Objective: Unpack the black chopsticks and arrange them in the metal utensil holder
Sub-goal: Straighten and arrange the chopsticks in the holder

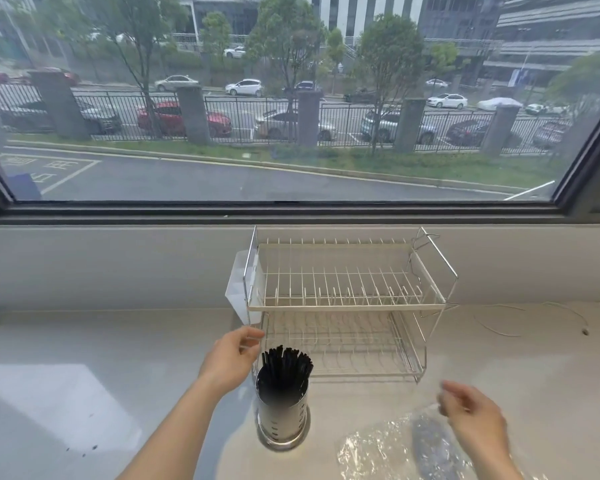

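— Upright in the holder point(282, 415) at centre stand the chopsticks point(286, 363), tips up. Which hand's nearer?
— I'd say my left hand point(230, 360), just beside them, loosely curled, empty. My right hand point(471, 412), blurred, hovers over the wrapper point(378, 448); grip unclear.

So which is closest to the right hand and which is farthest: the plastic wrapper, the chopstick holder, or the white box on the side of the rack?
From the right hand, in the head view:
1. Clear plastic wrapper: right under and beside the hand, on the counter.
2. Metal utensil holder full of black chopsticks: to its left.
3. White plastic box: farthest, up on the dish rack's left side.
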A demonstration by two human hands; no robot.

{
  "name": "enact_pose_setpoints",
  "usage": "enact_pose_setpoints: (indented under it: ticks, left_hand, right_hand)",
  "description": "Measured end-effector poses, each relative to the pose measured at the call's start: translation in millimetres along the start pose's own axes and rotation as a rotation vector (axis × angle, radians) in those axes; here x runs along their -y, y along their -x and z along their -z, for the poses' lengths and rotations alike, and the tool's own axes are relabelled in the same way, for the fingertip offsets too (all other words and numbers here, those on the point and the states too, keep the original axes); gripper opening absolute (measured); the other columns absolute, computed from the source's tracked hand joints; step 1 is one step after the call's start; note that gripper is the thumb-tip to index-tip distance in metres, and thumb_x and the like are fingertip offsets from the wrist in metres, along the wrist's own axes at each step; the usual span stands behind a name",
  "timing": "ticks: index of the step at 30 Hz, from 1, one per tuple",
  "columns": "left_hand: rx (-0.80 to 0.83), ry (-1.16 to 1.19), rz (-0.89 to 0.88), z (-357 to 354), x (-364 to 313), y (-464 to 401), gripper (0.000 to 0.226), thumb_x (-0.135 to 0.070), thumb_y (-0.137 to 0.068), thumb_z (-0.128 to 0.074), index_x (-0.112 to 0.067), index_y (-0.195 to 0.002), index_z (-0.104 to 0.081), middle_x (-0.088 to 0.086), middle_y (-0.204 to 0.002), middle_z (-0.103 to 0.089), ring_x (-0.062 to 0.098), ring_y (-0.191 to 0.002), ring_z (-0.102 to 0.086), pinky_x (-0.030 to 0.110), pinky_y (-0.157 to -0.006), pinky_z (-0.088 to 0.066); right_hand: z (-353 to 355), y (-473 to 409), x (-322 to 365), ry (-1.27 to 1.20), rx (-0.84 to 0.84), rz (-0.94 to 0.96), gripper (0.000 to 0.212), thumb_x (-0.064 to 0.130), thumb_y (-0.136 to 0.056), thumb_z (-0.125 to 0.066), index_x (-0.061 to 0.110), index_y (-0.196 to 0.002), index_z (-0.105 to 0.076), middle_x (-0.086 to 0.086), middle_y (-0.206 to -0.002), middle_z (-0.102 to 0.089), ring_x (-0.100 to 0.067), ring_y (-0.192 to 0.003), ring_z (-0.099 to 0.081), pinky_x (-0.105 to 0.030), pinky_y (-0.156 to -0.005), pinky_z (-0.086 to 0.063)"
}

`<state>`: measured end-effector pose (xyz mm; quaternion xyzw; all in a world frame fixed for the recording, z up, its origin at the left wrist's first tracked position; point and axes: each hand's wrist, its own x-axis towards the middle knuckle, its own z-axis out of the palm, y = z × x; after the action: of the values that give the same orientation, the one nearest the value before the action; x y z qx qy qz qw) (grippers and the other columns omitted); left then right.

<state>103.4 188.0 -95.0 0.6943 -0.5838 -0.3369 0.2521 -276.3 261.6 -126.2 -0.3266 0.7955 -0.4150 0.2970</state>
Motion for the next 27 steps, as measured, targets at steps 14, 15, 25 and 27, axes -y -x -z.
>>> enact_pose_setpoints:
  ticks: [14, 15, 25, 27]
  left_hand:
    - [0.175, -0.171, -0.073, -22.6, -10.5, -41.1, 0.021, -0.025, -0.093, -0.065, -0.039, -0.106, -0.073, -0.016, -0.103, -0.073, 0.009, -0.095, -0.068, 0.037, -0.093, -0.056]
    - [0.166, -0.192, -0.082, -22.9, -10.5, -42.8, 0.02, -0.023, -0.092, -0.066, -0.039, -0.1, -0.074, -0.016, -0.099, -0.073, 0.01, -0.094, -0.069, 0.037, -0.092, -0.056]
    - [0.154, -0.274, -0.154, -18.6, -16.2, -43.4, 0.008, -0.034, -0.087, -0.067, -0.042, -0.084, -0.066, -0.018, -0.091, -0.072, 0.006, -0.096, -0.067, 0.035, -0.089, -0.055]
    - [0.12, -0.218, -0.157, -14.3, -17.5, -43.2, 0.005, -0.034, -0.086, -0.069, -0.038, -0.083, -0.068, -0.017, -0.09, -0.073, 0.004, -0.095, -0.067, 0.035, -0.089, -0.055]
  right_hand:
    - [-175.6, 33.4, 104.2, 0.415, 0.622, 0.365, 0.028, 0.028, -0.094, -0.06, 0.025, -0.118, -0.075, 0.011, -0.118, -0.075, -0.01, -0.11, -0.067, -0.032, -0.102, -0.05]
    - [-178.8, 33.0, 103.7, 0.427, 0.616, 0.364, 0.026, 0.028, -0.093, -0.06, 0.026, -0.115, -0.076, 0.012, -0.116, -0.075, -0.01, -0.109, -0.067, -0.032, -0.102, -0.05]
    - [-180.9, 25.2, 107.8, 0.431, 0.59, 0.378, 0.013, 0.032, -0.088, -0.066, 0.031, -0.088, -0.079, 0.016, -0.084, -0.076, -0.005, -0.086, -0.069, -0.028, -0.082, -0.056]
    - [-177.9, 22.6, 109.6, 0.404, 0.6, 0.393, 0.012, 0.034, -0.089, -0.068, 0.029, -0.089, -0.079, 0.015, -0.084, -0.077, -0.003, -0.085, -0.07, -0.029, -0.083, -0.056]
